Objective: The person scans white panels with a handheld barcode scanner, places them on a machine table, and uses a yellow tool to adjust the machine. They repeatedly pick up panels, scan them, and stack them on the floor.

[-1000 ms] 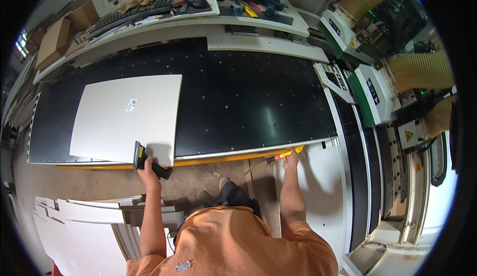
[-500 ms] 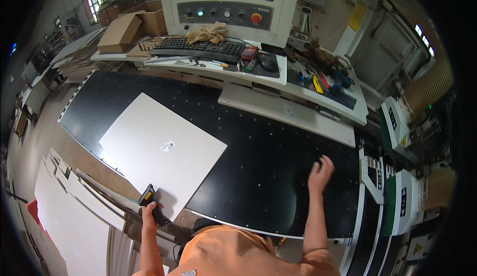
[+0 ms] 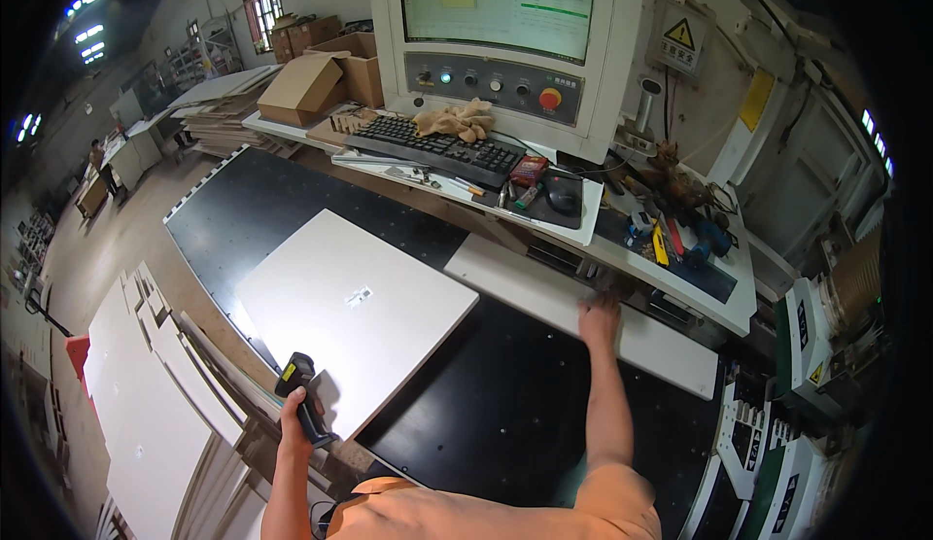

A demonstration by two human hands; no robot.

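My left hand (image 3: 295, 421) is wrapped round the grip of a black and yellow handheld barcode scanner (image 3: 296, 375). The scanner is over the near-left edge of a large white panel (image 3: 321, 287), which bears a small printed label (image 3: 359, 296). This panel lies flat on a black machine table (image 3: 437, 394). My right hand (image 3: 600, 318) reaches over the table to a long narrow white board (image 3: 525, 282) at its far side. It covers part of the board; its fingers are blurred, so whether they grip the edge or rest on top is unclear.
Behind the board stands a desk with a keyboard (image 3: 437, 146), work gloves (image 3: 457, 120), a mouse (image 3: 562, 193) and loose tools, below a monitor (image 3: 496, 5) and control panel. White panels (image 3: 146, 414) are stacked at my left. Machine heads (image 3: 816, 336) stand at the right.
My right hand has moved from above the black table forward to the narrow white board. My left hand still holds the scanner near the large panel. The head view has shifted, showing more of the monitor.
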